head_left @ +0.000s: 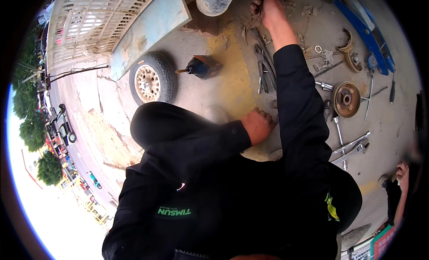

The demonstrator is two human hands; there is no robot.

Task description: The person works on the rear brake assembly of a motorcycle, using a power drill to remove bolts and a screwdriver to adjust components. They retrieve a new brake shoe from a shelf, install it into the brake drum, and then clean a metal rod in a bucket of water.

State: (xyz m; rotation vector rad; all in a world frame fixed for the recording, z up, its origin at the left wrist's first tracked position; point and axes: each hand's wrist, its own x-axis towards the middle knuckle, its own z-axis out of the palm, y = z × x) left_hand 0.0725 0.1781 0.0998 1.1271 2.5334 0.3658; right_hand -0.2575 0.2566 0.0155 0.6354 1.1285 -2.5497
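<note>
On the left side, a white metal gate stands by a pale blue board that leans on the ground. Just right of them, a small wheel with a black tyre and a pale rim stands on the concrete floor. Next to the wheel sits a dark blue jack with a thin handle sticking out.

In the middle, the left hand comes out of a black sleeve. It is curled into a loose fist and rests low on the ground, near a yellow patch of paint. I cannot tell if it holds something.

A little to the right, the right hand reaches far up to the top. Its fingers are pressed together in a grip, down among dirt and small bits on the floor, just beside a grey tyre edge. What it grips is too small to tell. Below that hand, a pair of big pliers lies on the floor beside the arm.

Further right lies a round rusty brake drum. Long shiny wrenches lie below it. A curved brake shoe lies above it, near a blue metal bar.

At the far right edge, another person's hand shows a little.
</note>
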